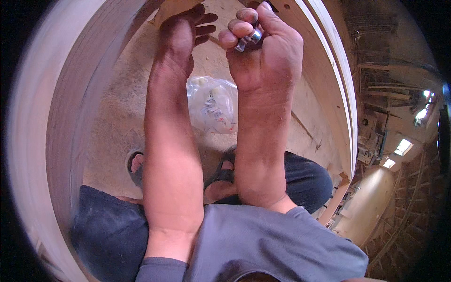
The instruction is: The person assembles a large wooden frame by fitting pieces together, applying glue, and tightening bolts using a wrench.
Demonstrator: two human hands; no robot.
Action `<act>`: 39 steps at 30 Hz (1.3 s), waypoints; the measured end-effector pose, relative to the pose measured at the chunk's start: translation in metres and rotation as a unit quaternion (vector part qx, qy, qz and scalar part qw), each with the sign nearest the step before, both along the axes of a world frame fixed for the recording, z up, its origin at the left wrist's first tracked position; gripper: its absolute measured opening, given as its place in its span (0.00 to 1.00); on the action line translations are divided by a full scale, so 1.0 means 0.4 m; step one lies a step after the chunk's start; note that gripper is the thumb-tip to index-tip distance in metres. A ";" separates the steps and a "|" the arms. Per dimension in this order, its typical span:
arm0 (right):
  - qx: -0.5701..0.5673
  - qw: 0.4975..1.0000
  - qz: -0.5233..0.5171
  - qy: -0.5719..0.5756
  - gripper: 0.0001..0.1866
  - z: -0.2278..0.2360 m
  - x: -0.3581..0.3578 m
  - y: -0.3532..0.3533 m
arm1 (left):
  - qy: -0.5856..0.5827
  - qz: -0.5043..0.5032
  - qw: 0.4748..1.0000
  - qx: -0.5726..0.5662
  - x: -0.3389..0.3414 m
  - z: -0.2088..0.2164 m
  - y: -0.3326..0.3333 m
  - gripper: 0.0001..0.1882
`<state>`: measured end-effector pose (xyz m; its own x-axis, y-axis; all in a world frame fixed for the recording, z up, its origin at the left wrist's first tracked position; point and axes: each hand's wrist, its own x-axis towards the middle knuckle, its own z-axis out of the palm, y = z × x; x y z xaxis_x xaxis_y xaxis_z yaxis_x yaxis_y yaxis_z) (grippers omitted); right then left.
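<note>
My right hand [272, 47] is raised at the top middle, its fingers curled round a small shiny metal fitting [249, 40]. Only part of this silvery piece shows between fingers and palm, so its exact kind is unclear. Left of it, my left hand [184, 28] reaches up with fingers apart, beside a wooden part in shadow at the top edge. Nothing shows in its grip. Between my forearms, a clear plastic bag [212, 105] with small pieces inside lies on the dusty floor [117, 113].
A tall wooden panel [70, 94] curves along my left side, and another wooden panel [324, 89] with pale edges stands on my right. My sandalled feet and bent knees are below. Beyond the right panel, timber racks and bright windows [403, 147] show.
</note>
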<state>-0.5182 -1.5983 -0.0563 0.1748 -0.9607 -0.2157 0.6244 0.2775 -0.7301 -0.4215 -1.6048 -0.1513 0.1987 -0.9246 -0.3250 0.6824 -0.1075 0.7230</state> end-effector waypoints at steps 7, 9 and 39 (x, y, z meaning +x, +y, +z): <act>-0.087 0.944 -0.076 0.309 0.29 -0.189 0.023 -0.018 | 0.052 -0.029 0.998 0.031 0.001 0.006 0.008 0.18; 0.009 0.971 -0.067 0.228 0.17 -0.121 0.026 0.007 | 0.059 -0.032 0.997 0.049 0.006 -0.007 0.014 0.19; 0.022 0.989 -0.023 0.144 0.05 0.036 0.038 0.045 | 0.076 0.000 0.997 0.020 0.065 -0.052 0.038 0.23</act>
<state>-0.5029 -1.5802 -0.0421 0.0561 -0.9550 -0.2912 0.4058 0.2883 -0.8673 -0.3954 -1.5897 -0.1722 0.1444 -0.9100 -0.3886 0.7831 -0.1350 0.6070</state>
